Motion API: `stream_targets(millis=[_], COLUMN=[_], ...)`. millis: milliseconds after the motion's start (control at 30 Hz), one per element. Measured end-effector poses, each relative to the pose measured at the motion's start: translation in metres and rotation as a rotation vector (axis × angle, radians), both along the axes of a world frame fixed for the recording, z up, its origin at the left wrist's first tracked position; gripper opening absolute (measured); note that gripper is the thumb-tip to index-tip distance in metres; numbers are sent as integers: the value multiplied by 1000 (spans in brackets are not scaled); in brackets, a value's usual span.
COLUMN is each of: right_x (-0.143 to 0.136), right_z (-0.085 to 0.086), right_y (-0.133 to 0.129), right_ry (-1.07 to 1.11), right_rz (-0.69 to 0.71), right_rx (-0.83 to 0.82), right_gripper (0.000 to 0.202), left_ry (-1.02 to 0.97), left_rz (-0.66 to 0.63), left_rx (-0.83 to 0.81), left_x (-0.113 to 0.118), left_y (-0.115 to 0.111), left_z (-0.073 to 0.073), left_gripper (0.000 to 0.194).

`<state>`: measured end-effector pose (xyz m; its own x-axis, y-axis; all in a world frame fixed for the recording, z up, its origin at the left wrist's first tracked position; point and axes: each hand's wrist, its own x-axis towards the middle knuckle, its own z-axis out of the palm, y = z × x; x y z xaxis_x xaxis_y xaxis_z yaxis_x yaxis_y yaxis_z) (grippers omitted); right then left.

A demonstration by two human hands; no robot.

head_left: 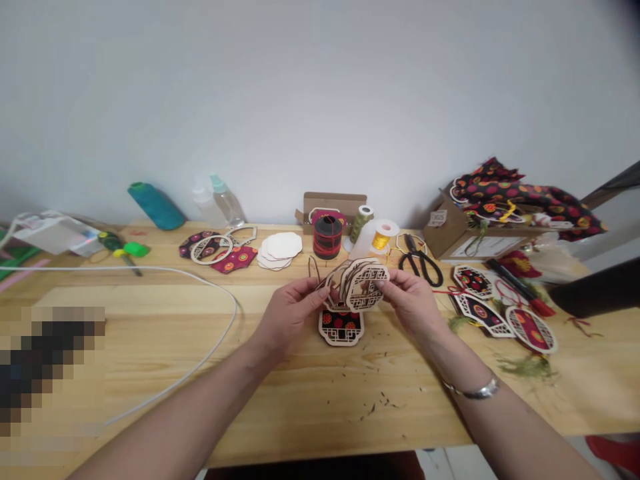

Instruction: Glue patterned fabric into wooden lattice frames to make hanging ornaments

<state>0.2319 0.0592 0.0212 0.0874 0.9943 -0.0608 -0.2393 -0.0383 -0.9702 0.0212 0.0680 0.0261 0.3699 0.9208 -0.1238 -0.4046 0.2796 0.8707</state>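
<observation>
Between my two hands is a fanned bunch of thin wooden lattice frames. My left hand pinches the frames at their left edge, thumb on top. On the right side, the thumb and fingers of my right hand grip the rounded front frame. Just beneath the bunch, a finished-looking pendant with dark flowered fabric inside a pale wooden frame lies on the table; its upper part is hidden. Behind the hands stand a spool of red and black cord and a spool of yellow thread.
Black-handled scissors, several framed fabric pendants and a cardboard box heaped with fabric are to the right. White card shapes, fabric pieces and a teal thread cone sit back left. A white cable curves across the table.
</observation>
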Motion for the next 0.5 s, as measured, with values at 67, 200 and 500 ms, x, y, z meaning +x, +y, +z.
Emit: stream_targets(millis=[67,200,500], right_x=[0,-1,-1], right_z=[0,2,0], right_y=[0,-1,1], right_ry=[10,22,36], right_rz=[4,-1,-20], right_rx=[-6,-5,-7], right_gripper=[20,21,22], left_ry=[4,-13,41], left_rz=[14,16,81], left_rx=[0,3,50], left_x=[0,0,-3], left_y=[0,1,3], left_z=[1,5,5], left_gripper=[17,15,16])
